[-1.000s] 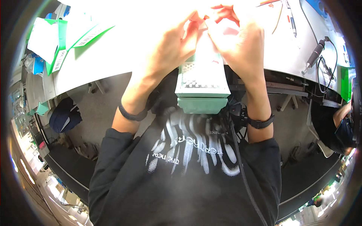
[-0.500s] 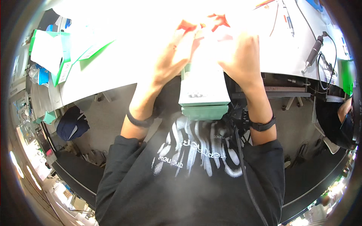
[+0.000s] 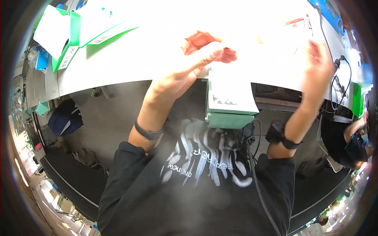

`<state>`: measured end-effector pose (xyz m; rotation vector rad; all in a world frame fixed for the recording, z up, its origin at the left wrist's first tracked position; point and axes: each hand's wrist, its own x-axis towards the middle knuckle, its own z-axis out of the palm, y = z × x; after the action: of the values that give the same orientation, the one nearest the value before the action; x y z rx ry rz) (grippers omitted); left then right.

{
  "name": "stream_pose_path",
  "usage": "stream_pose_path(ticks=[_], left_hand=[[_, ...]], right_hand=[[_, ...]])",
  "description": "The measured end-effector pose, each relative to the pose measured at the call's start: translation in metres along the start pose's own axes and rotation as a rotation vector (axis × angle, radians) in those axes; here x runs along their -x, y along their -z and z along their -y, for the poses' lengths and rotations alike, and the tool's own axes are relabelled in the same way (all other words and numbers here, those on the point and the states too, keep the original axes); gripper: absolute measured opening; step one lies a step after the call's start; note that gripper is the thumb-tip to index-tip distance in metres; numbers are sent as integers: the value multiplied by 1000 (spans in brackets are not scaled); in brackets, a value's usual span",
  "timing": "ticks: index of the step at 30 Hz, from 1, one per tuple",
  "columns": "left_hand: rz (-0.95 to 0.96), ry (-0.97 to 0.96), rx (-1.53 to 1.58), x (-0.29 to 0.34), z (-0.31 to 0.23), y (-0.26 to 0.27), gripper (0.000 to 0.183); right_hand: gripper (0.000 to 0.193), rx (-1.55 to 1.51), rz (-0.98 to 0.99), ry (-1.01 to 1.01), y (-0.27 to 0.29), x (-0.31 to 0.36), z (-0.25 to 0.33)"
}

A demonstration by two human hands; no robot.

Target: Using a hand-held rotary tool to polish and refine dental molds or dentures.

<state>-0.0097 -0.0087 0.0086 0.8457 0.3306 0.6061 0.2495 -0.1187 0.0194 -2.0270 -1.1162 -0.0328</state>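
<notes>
My left hand (image 3: 204, 51) is above the bright white table, its fingers curled together in a pinch. A tiny dark spot shows at the fingertips, but what they hold is too small and overexposed to name. Off to the right, my right hand (image 3: 319, 59) is smeared by motion, so its grip cannot be read. Beside it is the dark cable end of a grey handheld tool (image 3: 337, 62); the rest of that tool is hidden by the hand. Between my arms, a pale green tray (image 3: 230, 120) juts over the table's near edge, with small light parts (image 3: 225, 100) near its front.
Green bins with white labels (image 3: 73, 35) stand at the left of the table (image 3: 130, 67). A looped black cable (image 3: 341, 86) hangs at the right edge. Thin red and dark tools (image 3: 295, 21) lie far right, near a blue object (image 3: 330, 15). Another person (image 3: 346, 137) sits at right.
My hands were together above the table; the right one has swung away to the right, over the grey handheld tool. My left hand remains pinched. The view has shifted slightly.
</notes>
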Motion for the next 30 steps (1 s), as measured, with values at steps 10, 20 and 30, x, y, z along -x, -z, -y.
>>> stream_pose_path(ticks=[10,20,30], left_hand=[[65,98,94,-9,10,11,26],[59,61,-4,-13,9,8,26],[66,-94,-214,-7,15,10,26]], right_hand=[[79,580,61,-498,83,-50,-189],[25,-769,-143,-469,66,-32,-98],[60,-556,-373,27,52,-19,-63]])
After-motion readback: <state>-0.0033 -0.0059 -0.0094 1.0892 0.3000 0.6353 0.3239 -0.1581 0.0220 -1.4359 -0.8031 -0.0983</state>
